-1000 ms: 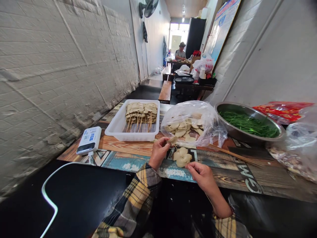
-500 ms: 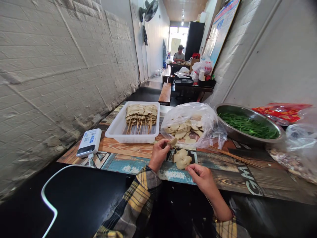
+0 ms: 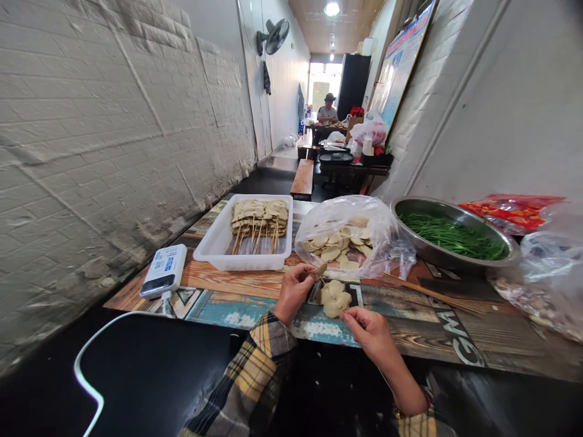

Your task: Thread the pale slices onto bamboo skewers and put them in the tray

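My left hand [image 3: 294,292] pinches a thin, round, pale slice [image 3: 320,270] between thumb and fingers. Below and to its right is a bunch of pale slices [image 3: 334,298] threaded on a thin skewer, whose near end my right hand [image 3: 371,332] grips; most of that skewer is hidden. The skewer's tip is close to the slice in my left hand, and I cannot tell whether it pierces it. Behind my hands, a clear plastic bag [image 3: 385,227] lies open with many loose slices [image 3: 328,247]. A white tray [image 3: 241,263] holds stacked skewers of slices [image 3: 259,211].
Bare skewers [image 3: 432,292] lie on the patterned table [image 3: 246,297] at right. Behind them stands a steel bowl [image 3: 512,254] of green chives, with a red packet [image 3: 510,212] and another plastic bag [image 3: 553,261] beyond. A cabled white power bank [image 3: 163,271] sits left. A person [image 3: 327,112] sits far back.
The view has tilted up slightly, so the table things appear lower. The slice in my left hand has turned to show more edge-on, and both hands have stayed nearly in place.
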`<action>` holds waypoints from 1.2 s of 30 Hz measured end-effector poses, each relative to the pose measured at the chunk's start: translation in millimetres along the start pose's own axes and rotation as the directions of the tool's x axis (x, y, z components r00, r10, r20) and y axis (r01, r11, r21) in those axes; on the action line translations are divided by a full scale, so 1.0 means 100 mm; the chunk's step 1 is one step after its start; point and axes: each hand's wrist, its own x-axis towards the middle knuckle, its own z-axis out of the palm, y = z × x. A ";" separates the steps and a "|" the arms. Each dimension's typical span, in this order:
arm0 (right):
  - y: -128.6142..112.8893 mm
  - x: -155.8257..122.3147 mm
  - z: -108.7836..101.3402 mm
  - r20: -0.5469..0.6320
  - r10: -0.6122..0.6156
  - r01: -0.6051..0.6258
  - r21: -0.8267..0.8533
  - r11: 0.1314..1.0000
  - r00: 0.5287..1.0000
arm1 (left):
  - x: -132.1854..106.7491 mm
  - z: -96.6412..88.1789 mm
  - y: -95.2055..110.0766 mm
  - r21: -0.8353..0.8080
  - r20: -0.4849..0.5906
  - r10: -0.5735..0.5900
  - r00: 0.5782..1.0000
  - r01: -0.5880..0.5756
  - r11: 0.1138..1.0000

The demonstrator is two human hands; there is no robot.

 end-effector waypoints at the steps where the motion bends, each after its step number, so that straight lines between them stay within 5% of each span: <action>1: 0.00 0.00 0.00 -0.003 -0.005 0.005 0.003 1.000 1.000 | 0.00 0.00 0.00 -0.007 0.010 -0.013 1.000 0.013 1.000; 9: 0.01 -0.03 0.00 -0.006 -0.022 0.022 0.021 1.000 1.000 | -0.03 0.02 0.09 -0.148 0.016 -0.149 0.989 0.150 0.978; 36: 0.05 -0.04 0.00 0.017 -0.068 0.068 -0.019 0.998 0.998 | -0.03 0.00 0.05 -0.297 -0.046 -0.208 0.977 0.186 0.937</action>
